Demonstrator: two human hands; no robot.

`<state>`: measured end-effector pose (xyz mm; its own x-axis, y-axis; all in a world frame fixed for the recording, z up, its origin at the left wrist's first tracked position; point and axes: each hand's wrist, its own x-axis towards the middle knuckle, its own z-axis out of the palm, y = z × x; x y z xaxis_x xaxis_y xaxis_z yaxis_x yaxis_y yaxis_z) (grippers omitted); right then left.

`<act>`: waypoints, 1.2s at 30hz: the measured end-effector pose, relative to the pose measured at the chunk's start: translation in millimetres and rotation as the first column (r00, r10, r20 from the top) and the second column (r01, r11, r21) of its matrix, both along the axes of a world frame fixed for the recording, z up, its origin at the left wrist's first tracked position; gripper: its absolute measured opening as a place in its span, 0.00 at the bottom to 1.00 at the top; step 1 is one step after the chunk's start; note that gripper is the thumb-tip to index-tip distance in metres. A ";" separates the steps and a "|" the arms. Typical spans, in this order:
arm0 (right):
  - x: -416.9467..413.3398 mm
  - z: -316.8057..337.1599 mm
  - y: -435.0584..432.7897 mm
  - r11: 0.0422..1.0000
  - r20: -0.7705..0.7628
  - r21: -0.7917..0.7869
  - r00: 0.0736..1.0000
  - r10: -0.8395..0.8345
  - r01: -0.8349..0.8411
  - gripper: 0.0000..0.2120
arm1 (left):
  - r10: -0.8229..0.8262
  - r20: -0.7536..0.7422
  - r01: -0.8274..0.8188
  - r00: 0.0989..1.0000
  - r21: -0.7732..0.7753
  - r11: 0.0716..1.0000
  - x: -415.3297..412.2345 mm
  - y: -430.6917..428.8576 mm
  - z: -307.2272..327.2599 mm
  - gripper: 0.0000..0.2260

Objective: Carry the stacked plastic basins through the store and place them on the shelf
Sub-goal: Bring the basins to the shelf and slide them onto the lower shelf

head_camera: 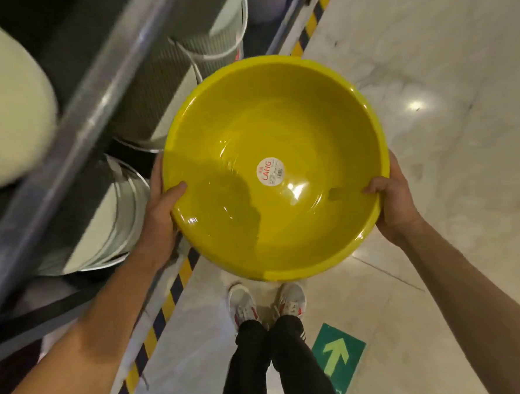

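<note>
Gripping the round glossy yellow plastic basin [276, 168] at its eight o'clock rim, the left hand [159, 215] closes on it; the right hand [394, 203] clasps four o'clock. A round white label [270, 171] sits at its centre, above the pale marble floor [446, 124].

1. Both forearms are bare to the frame edge, with no sleeves, watch or rings in view.
2. The left hand [158, 221] and right hand [397, 200] wear no gloves.
3. Black trousers [263, 367] cover the legs.
4. White sneakers [244, 304] carry red accents and white laces.
</note>
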<state>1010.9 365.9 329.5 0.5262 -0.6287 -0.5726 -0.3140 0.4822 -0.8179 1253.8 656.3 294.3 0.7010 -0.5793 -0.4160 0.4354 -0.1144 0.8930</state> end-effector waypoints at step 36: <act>-62.7 597.9 -0.5 0.913 0.138 -0.399 0.979 0.148 -0.082 0.24 | 0.028 0.337 0.000 0.941 -0.081 0.997 -47.1 -20.3 622.9 0.25</act>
